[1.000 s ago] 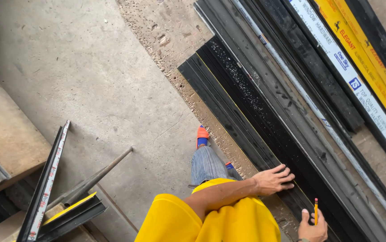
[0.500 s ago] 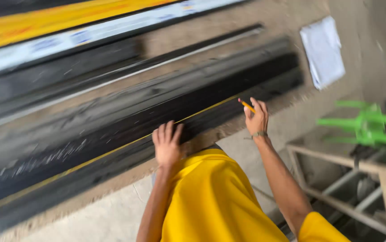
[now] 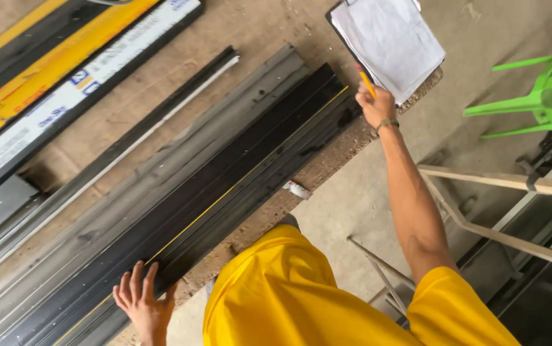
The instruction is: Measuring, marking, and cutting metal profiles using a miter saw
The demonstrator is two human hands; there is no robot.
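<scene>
Black metal profiles [image 3: 225, 186] lie on plywood sheet [image 3: 250, 32].

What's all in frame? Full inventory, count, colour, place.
black metal profiles: several, black and dark grey, stacked diagonally on the floor
yellow tape line: one, yellow, stretched along the black profiles
yellow-and-white profile: one, upper left
thin rail: one, black and white, between the two stacks
clipboard with papers: one, white sheets, top centre
green plastic chair: one, tipped over, right
wooden frame: one, pale, right
pencil: one, yellow, in the right hand
yellow shirt: one, bottom
left hand: flat on the black profiles, fingers spread
right hand: gripping the pencil, beside the clipboard
</scene>
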